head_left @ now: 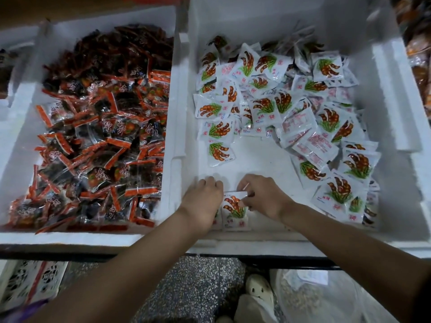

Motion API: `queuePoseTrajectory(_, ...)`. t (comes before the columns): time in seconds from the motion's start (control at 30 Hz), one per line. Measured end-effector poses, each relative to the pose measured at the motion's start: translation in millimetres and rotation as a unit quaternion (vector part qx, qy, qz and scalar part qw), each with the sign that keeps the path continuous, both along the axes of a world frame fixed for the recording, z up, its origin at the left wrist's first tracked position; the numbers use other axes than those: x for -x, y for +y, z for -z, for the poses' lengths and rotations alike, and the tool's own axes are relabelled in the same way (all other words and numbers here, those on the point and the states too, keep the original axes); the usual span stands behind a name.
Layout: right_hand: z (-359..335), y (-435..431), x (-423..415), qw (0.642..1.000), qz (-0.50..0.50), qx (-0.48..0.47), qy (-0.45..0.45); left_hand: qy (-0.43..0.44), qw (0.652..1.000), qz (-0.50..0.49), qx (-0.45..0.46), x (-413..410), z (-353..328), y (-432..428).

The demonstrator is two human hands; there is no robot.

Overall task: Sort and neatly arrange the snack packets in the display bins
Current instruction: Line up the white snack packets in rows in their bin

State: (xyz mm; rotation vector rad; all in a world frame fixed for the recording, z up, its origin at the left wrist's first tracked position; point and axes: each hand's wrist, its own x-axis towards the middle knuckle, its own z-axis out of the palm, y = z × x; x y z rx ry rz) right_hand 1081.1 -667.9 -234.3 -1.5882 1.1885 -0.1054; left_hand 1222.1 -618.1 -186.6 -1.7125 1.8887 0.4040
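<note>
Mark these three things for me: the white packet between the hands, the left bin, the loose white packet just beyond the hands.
upright white packet (pixel 234 209), head view, its printed front.
left bin (pixel 70 238), head view, its near rim.
loose white packet (pixel 219 154), head view, its printed middle.

Two bins are set side by side across the middle of the frame. The left bin (pixel 70 237) is filled with packets (pixel 100 136) almost wall to wall. In the right bin (pixel 256 19), a heap (pixel 291 101) is spread over the upper and right parts, and a lone packet (pixel 219 153) lies just below its left end. A row (pixel 234 210) is stood against the lower wall, between the left hand (pixel 203 197) and the right hand (pixel 263 197). Below the bins the floor (pixel 191 287) is seen, with a box (pixel 28 283) at lower left and a bag (pixel 314 297) at lower right.
</note>
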Motion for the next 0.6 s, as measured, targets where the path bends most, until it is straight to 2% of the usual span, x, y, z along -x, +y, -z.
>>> queuePoseTrajectory(0.13, 3, 1, -1, 1.000, 0.001, 0.011, -0.005, 0.014, 1.000, 0.007, 0.014, -3, 5, 5)
queuePoseTrajectory(0.2, 1, 3, 0, 0.999, -0.018, 0.045, 0.003, 0.028, 0.999, 0.016, 0.018, -5, 7, 6)
queuePoseTrajectory(0.27, -3, 4, 4, 0.985, -0.088, 0.137, 0.064, 0.072, 0.997, 0.011, 0.029, -6, 9, 7)
queuePoseTrajectory(0.37, -10, 1, 17, 0.938, -0.153, 0.285, 0.123, 0.174, 0.979, -0.033, 0.099, -8, 9, 2)
queuePoseTrajectory(0.43, -14, -4, 30, 0.912, -0.129, 0.372, 0.119, 0.211, 0.964, -0.041, 0.156, -8, 10, -10)
queuePoseTrajectory(0.5, -13, -15, 51, 0.884, -0.065, 0.434, 0.158, 0.221, 0.954, -0.063, 0.193, -6, 12, -28)
queuePoseTrajectory(0.6, -15, -36, 79, 0.872, 0.000, 0.430, 0.233, 0.210, 0.954, -0.099, 0.191, -2, 20, -51)
